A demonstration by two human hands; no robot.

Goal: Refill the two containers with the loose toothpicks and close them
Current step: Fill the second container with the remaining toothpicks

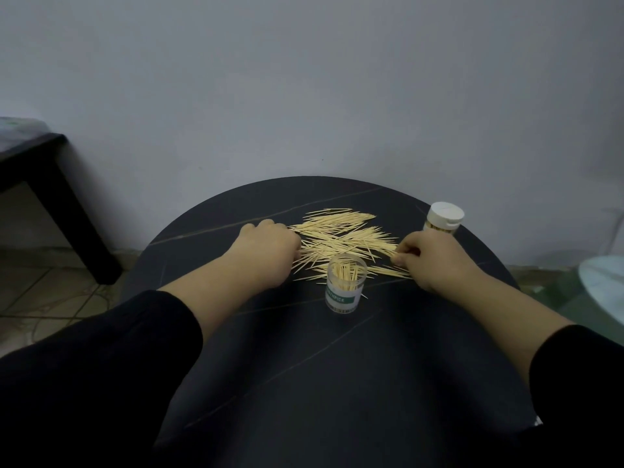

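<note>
A pile of loose toothpicks (341,236) lies spread across the far half of the round dark table (304,366). An open clear container (345,283) with a green label stands upright in front of the pile, partly filled with toothpicks. A second container (443,219) with its white lid on stands at the right rear. My left hand (270,246) rests palm down on the pile's left edge, fingers curled onto toothpicks. My right hand (427,256) pinches toothpicks at the pile's right edge.
A dark side table (40,184) stands at the left by the wall. A pale round object (604,285) sits at the right on a glass surface. The grey wall rises just behind the round table. Tiled floor shows at left.
</note>
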